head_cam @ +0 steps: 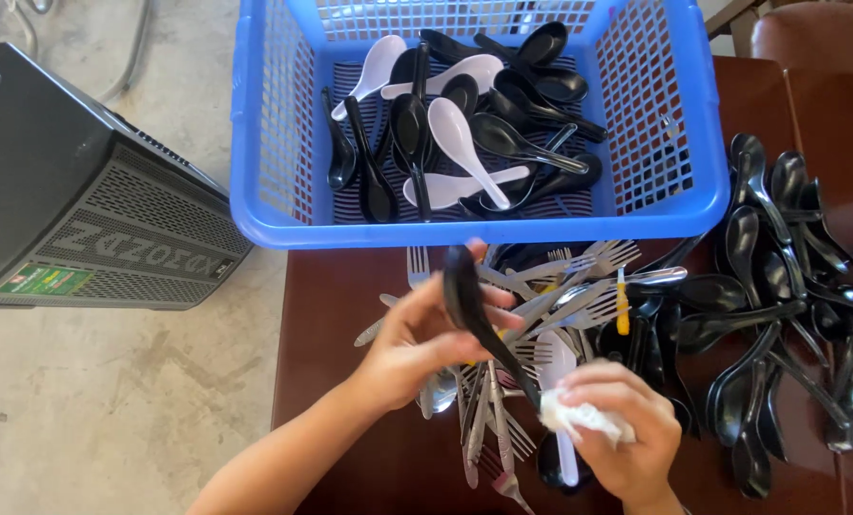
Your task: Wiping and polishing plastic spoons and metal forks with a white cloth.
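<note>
My left hand (412,343) grips a black soup spoon (474,310) by its bowl end, handle slanting down to the right. My right hand (622,434) pinches a crumpled white tissue (584,416) against the handle's lower end. Both hands hover over a heap of metal forks (550,296) and spoons on a dark brown table (350,305). A blue plastic basket (264,191) sits just beyond, holding several black and white soup spoons (457,133).
A pile of black soup spoons (789,286) lies on the table's right side. A black speaker box (73,181) stands on the concrete floor at left. A brown chair (817,38) is at the top right corner.
</note>
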